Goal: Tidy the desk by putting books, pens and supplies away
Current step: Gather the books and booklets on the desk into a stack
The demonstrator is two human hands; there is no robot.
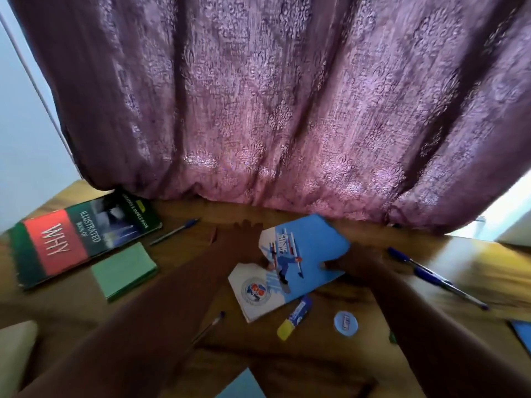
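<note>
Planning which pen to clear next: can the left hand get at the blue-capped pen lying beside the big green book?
Probably yes. The left hand lies on the desk just right of the blue-capped pen, with only bare wood between them. The green book lies on the pen's far side, clear of the path.

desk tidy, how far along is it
Nothing looks put away yet. In hand: both hands, left and right, grip the blue-and-white illustrated booklet. Left on the wooden desk: green-and-red hardcover book, green sticky-note pad, blue pens, yellow-capped glue stick.
</note>
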